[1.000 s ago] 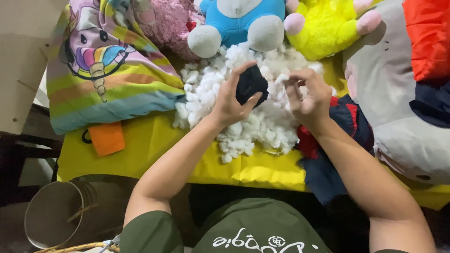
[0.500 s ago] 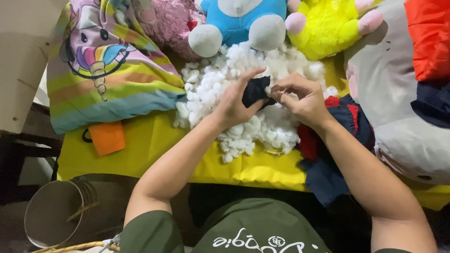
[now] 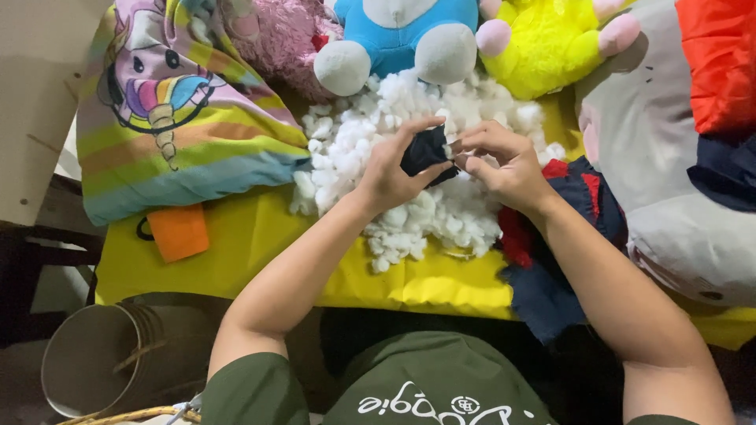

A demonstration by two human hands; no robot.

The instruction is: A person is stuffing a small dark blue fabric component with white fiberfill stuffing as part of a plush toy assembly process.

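My left hand (image 3: 391,171) grips a small dark navy fabric piece (image 3: 424,151) above a heap of white stuffing (image 3: 417,212) on a yellow cloth (image 3: 260,236). My right hand (image 3: 502,160) meets it from the right, fingertips pinched at the fabric's edge, with a wisp of white stuffing between them. Under my right wrist lies a limp navy and red fabric toy skin (image 3: 551,260).
A rainbow unicorn cushion (image 3: 169,110) lies at left, with an orange tag (image 3: 179,231) below it. Blue (image 3: 402,39), yellow (image 3: 543,47) and pink (image 3: 276,35) plush toys line the back. A large grey plush (image 3: 669,197) sits right. A metal bucket (image 3: 102,370) stands lower left.
My right hand moved left to join the left hand at the navy fabric piece, and its fingers closed onto the piece's edge. The left hand kept its hold.
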